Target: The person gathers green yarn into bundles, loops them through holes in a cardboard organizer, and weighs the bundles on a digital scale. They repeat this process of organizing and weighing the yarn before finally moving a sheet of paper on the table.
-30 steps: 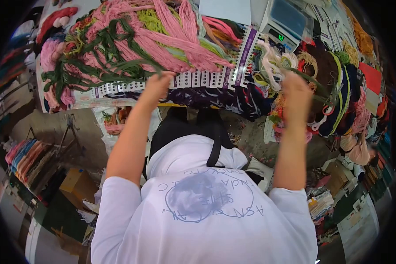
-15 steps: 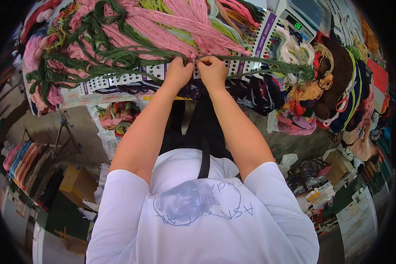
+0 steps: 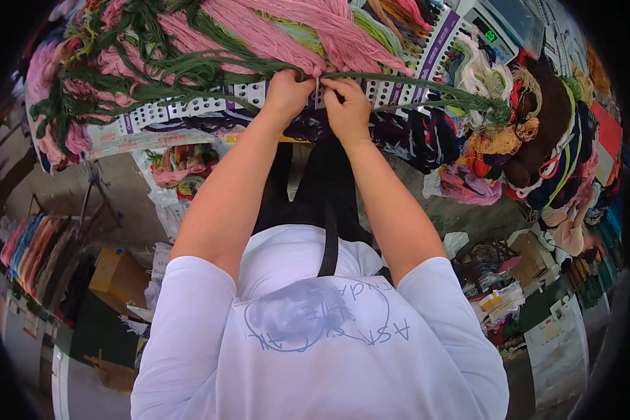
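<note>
My left hand (image 3: 289, 96) is closed at the near edge of the thread pile, its fingertips pinching dark green thread (image 3: 231, 64). Close beside it, my right hand (image 3: 348, 108) has bent fingers, the index finger and thumb near the knotted end of a pink thread hank (image 3: 315, 59). What lies between those fingers is too small to make out. The green strands run from the heap on the left, past both hands, to a bunched end (image 3: 495, 110) on the right. Beneath the hands lies a white card strip with punched holes (image 3: 168, 112).
A scale with a green display (image 3: 493, 35) stands at the back right. White hanks (image 3: 486, 77) and a brown bundle (image 3: 547, 105) lie on the right. Dark purple thread (image 3: 413, 140) covers the table's front edge. A cardboard box (image 3: 119, 280) stands low on the left.
My right hand's fingers have loosened and shifted a little, with the index finger more extended. The left hand stays pinched at the green thread. The camera view has shifted slightly.
</note>
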Motion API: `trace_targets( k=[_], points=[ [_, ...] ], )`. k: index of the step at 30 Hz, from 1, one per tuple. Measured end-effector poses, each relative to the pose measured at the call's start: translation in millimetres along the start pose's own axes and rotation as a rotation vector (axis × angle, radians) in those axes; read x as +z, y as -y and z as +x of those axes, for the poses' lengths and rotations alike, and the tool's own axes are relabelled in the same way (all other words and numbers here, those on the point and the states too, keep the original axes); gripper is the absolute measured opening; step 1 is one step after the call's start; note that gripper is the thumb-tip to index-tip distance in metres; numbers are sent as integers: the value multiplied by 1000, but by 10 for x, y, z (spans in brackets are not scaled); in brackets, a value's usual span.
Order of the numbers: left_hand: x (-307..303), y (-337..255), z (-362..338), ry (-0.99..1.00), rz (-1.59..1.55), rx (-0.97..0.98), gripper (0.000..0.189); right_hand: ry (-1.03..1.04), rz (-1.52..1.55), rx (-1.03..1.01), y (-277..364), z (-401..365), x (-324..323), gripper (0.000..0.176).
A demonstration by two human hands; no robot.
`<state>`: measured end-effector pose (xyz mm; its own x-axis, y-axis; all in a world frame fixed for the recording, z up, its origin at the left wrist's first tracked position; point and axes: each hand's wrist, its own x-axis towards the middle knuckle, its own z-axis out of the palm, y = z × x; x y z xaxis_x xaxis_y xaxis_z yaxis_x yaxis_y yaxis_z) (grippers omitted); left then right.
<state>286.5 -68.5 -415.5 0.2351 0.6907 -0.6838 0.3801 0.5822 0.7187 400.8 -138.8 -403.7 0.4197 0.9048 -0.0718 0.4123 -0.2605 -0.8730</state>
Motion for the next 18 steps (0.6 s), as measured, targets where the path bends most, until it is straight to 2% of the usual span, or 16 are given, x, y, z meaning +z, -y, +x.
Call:
trace_targets(
  k=[2,4,5,6,7,9,11,12,13,14,16,18],
  points=[
    [-6,37,21,-121,228,99,32,95,-37,145,114,51,-74,19],
    [-230,-57,-37,-297,259,97,36,95,-57,105,193,90,-184,23],
    [-406,-48,-19,-400,279,117,33,123,-291,39,242,104,-245,23],
    [-594,-11,-9,-453,98,145,31,146,-522,-26,261,112,-286,22],
    [-742,-83,-66,-405,-197,15,22,205,-594,-9,219,128,-300,24],
    [-1016,-109,-124,-136,-615,-9,14,221,-634,-32,179,151,-287,24],
    [-948,-175,-209,-100,-706,-1,13,236,-672,-59,163,192,-292,25],
    [-888,-248,-286,-58,-798,0,12,204,-690,-180,175,215,-313,25],
    [-856,-278,-330,35,-794,12,16,171,-707,-298,185,221,-326,24],
    [-825,-261,-334,133,-833,39,15,168,-706,-295,187,216,-328,24],
    [-705,-285,-359,287,-968,47,14,73,-558,-418,197,217,-349,22],
    [-540,-350,-394,262,-873,17,10,84,-456,-342,223,185,-387,20]
  ],
)
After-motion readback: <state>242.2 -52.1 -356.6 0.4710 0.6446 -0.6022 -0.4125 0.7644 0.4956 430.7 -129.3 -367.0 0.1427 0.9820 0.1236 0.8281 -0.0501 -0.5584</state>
